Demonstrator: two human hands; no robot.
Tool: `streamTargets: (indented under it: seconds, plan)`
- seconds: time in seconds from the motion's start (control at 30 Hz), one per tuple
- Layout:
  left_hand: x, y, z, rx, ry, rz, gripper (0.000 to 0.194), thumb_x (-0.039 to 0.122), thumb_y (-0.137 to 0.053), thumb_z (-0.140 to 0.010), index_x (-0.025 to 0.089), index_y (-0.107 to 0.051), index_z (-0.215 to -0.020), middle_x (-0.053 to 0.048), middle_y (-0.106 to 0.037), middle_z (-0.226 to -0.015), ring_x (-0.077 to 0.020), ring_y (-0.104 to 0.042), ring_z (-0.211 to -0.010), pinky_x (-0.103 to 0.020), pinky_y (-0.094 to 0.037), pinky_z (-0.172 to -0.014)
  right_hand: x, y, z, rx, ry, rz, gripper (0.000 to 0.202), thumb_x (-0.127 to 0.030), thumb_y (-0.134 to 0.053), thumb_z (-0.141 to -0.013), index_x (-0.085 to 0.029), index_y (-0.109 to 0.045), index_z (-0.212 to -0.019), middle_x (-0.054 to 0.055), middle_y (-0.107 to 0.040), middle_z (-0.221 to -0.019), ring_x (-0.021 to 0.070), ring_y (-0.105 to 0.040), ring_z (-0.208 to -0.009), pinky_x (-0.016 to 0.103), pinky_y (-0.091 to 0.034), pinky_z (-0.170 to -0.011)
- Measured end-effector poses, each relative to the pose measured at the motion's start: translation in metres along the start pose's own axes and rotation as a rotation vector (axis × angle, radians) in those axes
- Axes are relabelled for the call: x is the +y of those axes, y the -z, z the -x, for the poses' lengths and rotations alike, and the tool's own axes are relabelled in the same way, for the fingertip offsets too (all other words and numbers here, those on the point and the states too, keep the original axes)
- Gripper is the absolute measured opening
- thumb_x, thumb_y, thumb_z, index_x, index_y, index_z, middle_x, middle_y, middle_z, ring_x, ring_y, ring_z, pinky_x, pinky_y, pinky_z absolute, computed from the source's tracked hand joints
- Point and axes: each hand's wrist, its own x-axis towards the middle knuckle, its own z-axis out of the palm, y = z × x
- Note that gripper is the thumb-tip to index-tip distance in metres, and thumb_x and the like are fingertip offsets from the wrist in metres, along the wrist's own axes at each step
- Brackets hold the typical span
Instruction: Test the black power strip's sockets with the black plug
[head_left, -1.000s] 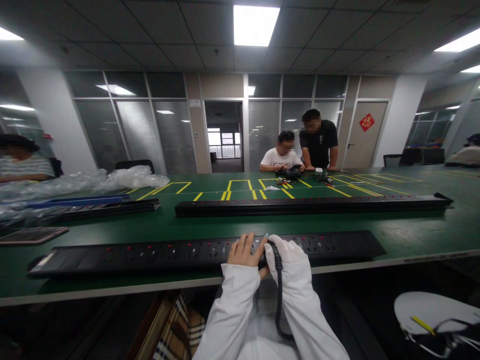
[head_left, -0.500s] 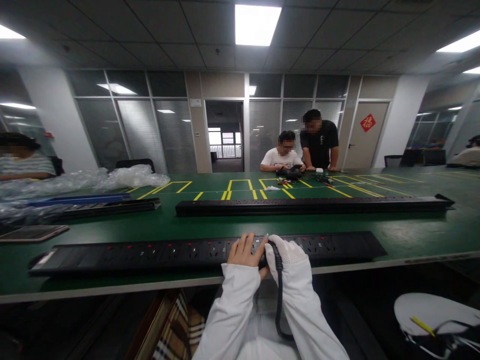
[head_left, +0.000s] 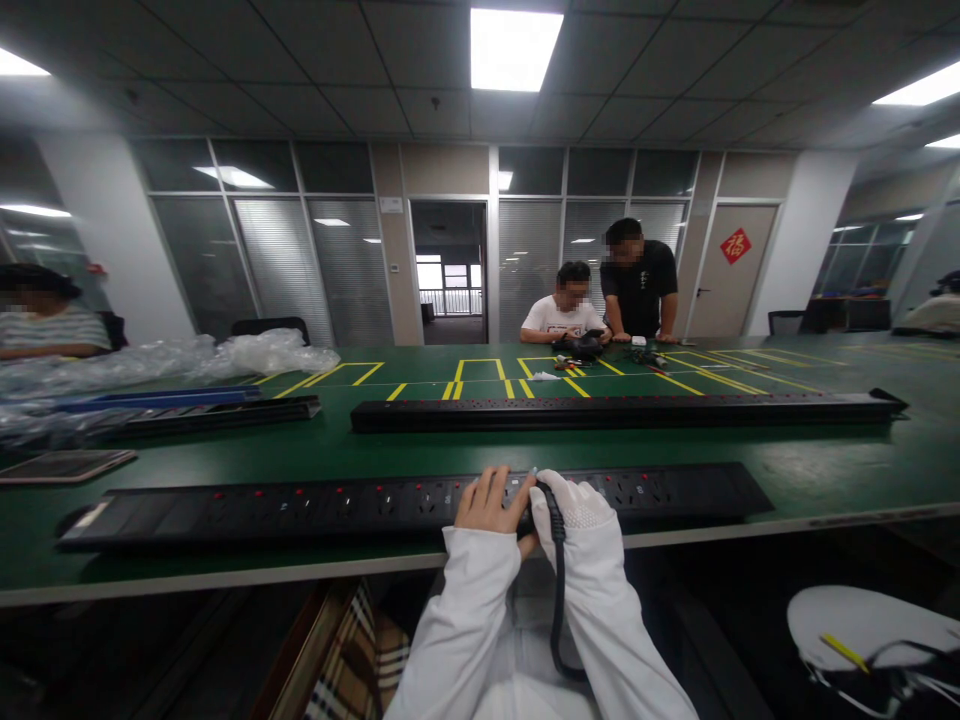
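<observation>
Head camera, lower middle of the frame: both my white sleeves run up to the near edge of the green table, where my hands meet on the long black power strip lying along that edge. My left hand is bare, fingers spread flat on top of the strip, holding nothing. My right hand, covered in white fabric, is closed around the head of a black cable, which sits against the strip just between my two hands; the cable drops down between my sleeves toward the bottom of the frame. I cannot tell whether the plug is seated in a socket. At the lower left, under the table edge, a plaid cloth shows; at the lower right sits a white round object with a yellow stick on it. Farther up, a second long black strip lies across the middle of the table, well apart from mine. At the left of the frame lie a flat tablet, another dark strip and crumpled clear plastic wrap. At the far side, centre right, one person sits and another stands, both over small items on the table; at the left edge another person sits.
</observation>
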Motion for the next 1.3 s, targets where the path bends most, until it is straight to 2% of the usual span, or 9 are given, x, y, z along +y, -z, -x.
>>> streamTargets:
  seconds: [0.7, 1.3]
  plan:
    - [-0.0002, -0.0007, 0.0006, 0.000, 0.004, 0.000, 0.063, 0.045, -0.065, -0.060, 0.039, -0.048, -0.120, -0.006, -0.052, -0.126, -0.0272, -0.046, -0.115, -0.041, -0.032, -0.093, 0.0002, -0.0008, 0.0000, -0.022, -0.009, -0.014, 0.032, -0.041, -0.041, -0.083, -0.024, -0.061, -0.102, -0.001, -0.064, -0.077, 0.0136, -0.051, -0.069, 0.025, -0.032, -0.068]
    - [-0.0004, -0.0008, 0.0007, 0.014, -0.004, 0.001, 0.064, 0.042, -0.066, -0.058, 0.039, -0.048, -0.120, -0.006, -0.052, -0.125, -0.0271, -0.046, -0.114, -0.041, -0.033, -0.092, -0.0005, -0.0009, 0.0004, -0.007, -0.020, 0.005, 0.033, -0.043, -0.040, -0.083, -0.025, -0.062, -0.101, -0.001, -0.063, -0.075, 0.0136, -0.050, -0.068, 0.024, -0.032, -0.066]
